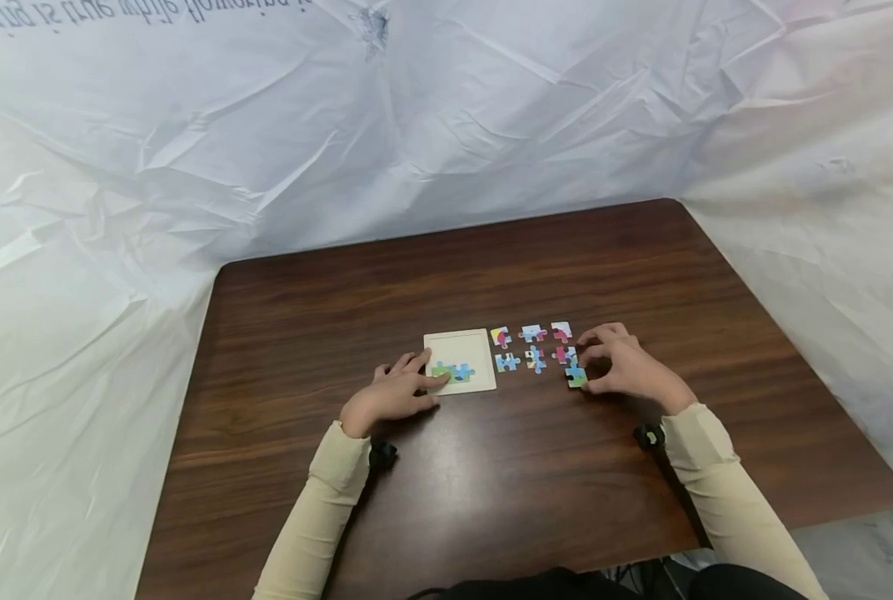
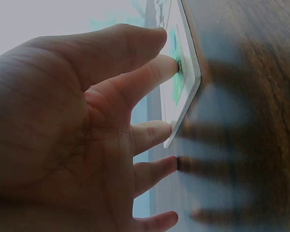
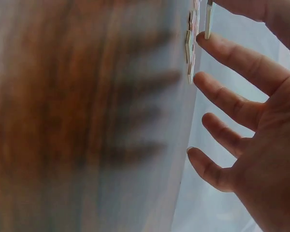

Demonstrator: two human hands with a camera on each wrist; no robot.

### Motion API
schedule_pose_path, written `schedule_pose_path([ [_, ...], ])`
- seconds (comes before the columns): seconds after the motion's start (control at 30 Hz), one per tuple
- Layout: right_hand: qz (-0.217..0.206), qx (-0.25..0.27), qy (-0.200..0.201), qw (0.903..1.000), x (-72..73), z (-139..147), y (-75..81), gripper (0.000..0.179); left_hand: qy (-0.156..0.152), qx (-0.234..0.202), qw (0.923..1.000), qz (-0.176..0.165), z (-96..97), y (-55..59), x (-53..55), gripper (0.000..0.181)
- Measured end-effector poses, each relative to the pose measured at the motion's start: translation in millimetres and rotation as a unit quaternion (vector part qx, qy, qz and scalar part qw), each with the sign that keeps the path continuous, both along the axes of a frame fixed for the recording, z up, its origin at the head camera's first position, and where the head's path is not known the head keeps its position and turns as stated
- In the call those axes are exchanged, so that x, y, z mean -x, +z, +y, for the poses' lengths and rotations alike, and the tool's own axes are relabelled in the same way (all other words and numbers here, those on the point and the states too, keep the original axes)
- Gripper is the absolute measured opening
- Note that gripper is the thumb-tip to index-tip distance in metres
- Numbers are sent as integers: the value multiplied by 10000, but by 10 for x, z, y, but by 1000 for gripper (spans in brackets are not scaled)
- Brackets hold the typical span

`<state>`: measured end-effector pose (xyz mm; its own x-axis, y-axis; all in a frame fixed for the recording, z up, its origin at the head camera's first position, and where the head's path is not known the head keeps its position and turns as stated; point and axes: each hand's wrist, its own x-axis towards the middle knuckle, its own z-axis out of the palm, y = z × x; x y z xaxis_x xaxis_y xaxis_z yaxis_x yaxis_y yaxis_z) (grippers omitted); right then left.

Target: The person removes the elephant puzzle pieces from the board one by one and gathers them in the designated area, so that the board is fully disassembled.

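Observation:
A square pale puzzle tray (image 1: 457,348) lies on the table, with joined green and blue puzzle pieces (image 1: 461,372) along its near side. My left hand (image 1: 394,396) spreads over the tray's left edge. Its index fingertip touches the green piece in both the head view and the left wrist view. To the right, my right hand (image 1: 626,367) pinches a blue and green jigsaw piece (image 1: 576,377) between thumb and index finger. In the right wrist view this piece (image 3: 209,21) stands on edge, apart from the loose pieces (image 3: 191,55); the thumb tip is cut off.
Several loose puzzle pieces (image 1: 534,360) lie in two rows between the tray and my right hand, in pink, blue and yellow. They rest on a dark wooden table (image 1: 341,317). White plastic sheeting (image 1: 446,108) hangs behind the table and on its sides.

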<state>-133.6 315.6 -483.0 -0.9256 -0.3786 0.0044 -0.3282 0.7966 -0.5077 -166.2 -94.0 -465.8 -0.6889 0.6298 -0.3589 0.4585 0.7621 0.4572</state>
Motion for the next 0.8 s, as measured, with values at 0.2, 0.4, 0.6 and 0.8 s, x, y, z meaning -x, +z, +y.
schedule_pose_path([
  [0.2, 29, -135, 40, 9999, -4, -58, 16, 19, -18, 37, 10000, 42, -20, 8, -6, 50],
  [0.4, 79, -106, -14, 9999, 50, -127, 92, 24, -13, 67, 9999, 99, -22, 20, -12, 50],
  [0.6, 356, 154, 143, 9991, 166, -266, 158, 22, -9, 104, 9999, 55, 4, 9, -20, 50],
  [0.8, 607, 515, 454, 9958, 318, -515, 179, 23, -26, 90, 9999, 36, 50, -1, -23, 50],
])
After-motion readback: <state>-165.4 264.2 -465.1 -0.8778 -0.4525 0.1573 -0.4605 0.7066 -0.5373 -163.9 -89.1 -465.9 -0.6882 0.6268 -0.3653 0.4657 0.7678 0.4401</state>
